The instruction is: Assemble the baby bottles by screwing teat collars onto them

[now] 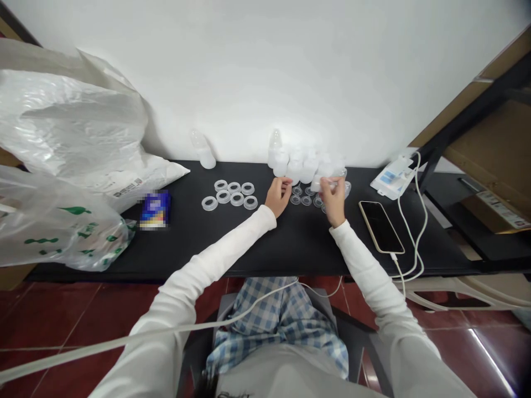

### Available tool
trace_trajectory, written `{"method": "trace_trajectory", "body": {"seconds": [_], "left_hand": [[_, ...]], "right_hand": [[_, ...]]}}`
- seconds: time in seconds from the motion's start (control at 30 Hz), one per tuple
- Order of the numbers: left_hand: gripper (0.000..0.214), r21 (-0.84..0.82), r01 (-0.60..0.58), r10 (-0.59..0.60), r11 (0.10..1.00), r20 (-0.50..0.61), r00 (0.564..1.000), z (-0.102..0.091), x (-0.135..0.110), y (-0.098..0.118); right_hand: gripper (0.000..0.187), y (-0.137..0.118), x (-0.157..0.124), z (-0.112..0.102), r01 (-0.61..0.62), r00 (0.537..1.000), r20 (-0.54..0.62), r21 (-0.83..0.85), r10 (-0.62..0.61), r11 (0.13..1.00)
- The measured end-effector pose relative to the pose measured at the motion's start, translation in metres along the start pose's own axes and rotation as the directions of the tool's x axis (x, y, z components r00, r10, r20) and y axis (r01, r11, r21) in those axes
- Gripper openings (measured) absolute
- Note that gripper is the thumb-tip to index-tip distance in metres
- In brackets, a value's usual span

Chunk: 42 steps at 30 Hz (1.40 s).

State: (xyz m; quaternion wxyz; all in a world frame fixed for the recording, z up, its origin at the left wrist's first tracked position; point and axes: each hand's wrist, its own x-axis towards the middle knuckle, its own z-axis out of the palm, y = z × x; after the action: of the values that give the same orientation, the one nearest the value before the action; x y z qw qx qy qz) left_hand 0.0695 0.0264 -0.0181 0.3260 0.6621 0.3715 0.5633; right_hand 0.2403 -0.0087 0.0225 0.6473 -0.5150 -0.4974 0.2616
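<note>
My right hand is closed on a translucent white bottle, which lies tilted over in its fingers. To its left, my left hand has its fingertips pinched together at the edge of the bottle group; whatever they hold is too small to make out. Several small white bottles stand close together behind both hands. Between the hands lie clear silicone teats, partly hidden by my right hand. Left of my left hand, several white screw rings are laid out in two rough rows.
Capped bottles stand against the wall. Large plastic bags and a blue packet occupy the left side. A phone with a white charging cable and a small white-blue package lie at right. Another cable crosses my lap.
</note>
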Motion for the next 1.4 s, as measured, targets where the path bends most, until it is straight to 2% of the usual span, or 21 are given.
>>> {"method": "trace_trajectory", "body": {"seconds": [0.07, 0.17, 0.27, 0.37, 0.47, 0.57, 0.63, 0.73, 0.83, 0.9, 0.97, 1.1, 1.2, 1.4], "left_hand": [[0.022, -0.037, -0.092, 0.095, 0.995, 0.077, 0.993, -0.008, -0.014, 0.016], [0.030, -0.055, -0.111, 0.114, 0.992, 0.054, 0.992, -0.017, -0.024, 0.030], [0.037, -0.073, 0.005, -0.006, 0.997, -0.015, 1.000, -0.023, -0.022, 0.033], [0.041, -0.198, 0.138, -0.146, 0.971, -0.027, 0.989, -0.024, -0.018, 0.032], [0.038, -0.373, 0.233, -0.253, 0.898, -0.004, 0.968, -0.022, -0.016, 0.032], [0.034, -0.551, 0.270, -0.332, 0.789, -0.014, 0.943, -0.022, -0.015, 0.035], [0.034, -0.620, 0.299, -0.374, 0.725, 0.011, 0.928, -0.024, -0.013, 0.037], [0.033, -0.644, 0.349, -0.400, 0.681, 0.072, 0.913, -0.030, -0.009, 0.040], [0.035, -0.659, 0.375, -0.419, 0.652, 0.099, 0.902, -0.035, -0.005, 0.040], [0.035, -0.647, 0.412, -0.441, 0.642, 0.128, 0.889, -0.037, -0.003, 0.039], [0.034, -0.619, 0.451, -0.466, 0.643, 0.152, 0.872, -0.037, -0.002, 0.037], [0.037, -0.559, 0.506, -0.478, 0.656, 0.211, 0.853, -0.035, -0.004, 0.034], [0.041, -0.523, 0.536, -0.472, 0.663, 0.264, 0.841, -0.033, -0.006, 0.035], [0.040, -0.488, 0.596, -0.486, 0.638, 0.346, 0.803, -0.032, -0.005, 0.038]], "right_hand": [[0.051, -0.002, -0.006, 0.018, -0.042, 0.996, 0.076, -0.044, 0.045, 0.998], [0.051, -0.001, -0.012, 0.043, -0.071, 0.986, 0.148, -0.039, 0.076, 0.997], [0.051, 0.000, -0.014, 0.059, -0.066, 0.983, 0.172, -0.004, 0.066, 0.998], [0.051, -0.001, -0.016, 0.066, 0.018, 0.990, 0.139, -0.029, -0.014, 0.999], [0.049, 0.000, -0.019, 0.068, 0.108, 0.992, 0.077, -0.131, -0.099, 0.985], [0.046, 0.005, -0.021, 0.064, 0.239, 0.969, 0.122, -0.248, -0.215, 0.939], [0.044, 0.009, -0.019, 0.060, 0.401, 0.913, 0.221, -0.314, -0.344, 0.861], [0.036, 0.013, -0.011, 0.051, 0.617, 0.784, 0.382, -0.387, -0.490, 0.685], [0.029, 0.010, -0.003, 0.041, 0.774, 0.628, 0.570, -0.391, -0.529, 0.498], [0.028, 0.006, -0.001, 0.034, 0.837, 0.538, 0.668, -0.347, -0.515, 0.424], [0.027, 0.003, -0.001, 0.027, 0.864, 0.485, 0.721, -0.307, -0.495, 0.399], [0.022, 0.000, -0.005, 0.012, 0.892, 0.418, 0.760, -0.239, -0.498, 0.384], [0.025, -0.005, -0.007, -0.001, 0.899, 0.371, 0.787, -0.172, -0.493, 0.402], [0.031, -0.024, -0.009, -0.015, 0.881, 0.303, 0.876, -0.107, -0.375, 0.461]]}}
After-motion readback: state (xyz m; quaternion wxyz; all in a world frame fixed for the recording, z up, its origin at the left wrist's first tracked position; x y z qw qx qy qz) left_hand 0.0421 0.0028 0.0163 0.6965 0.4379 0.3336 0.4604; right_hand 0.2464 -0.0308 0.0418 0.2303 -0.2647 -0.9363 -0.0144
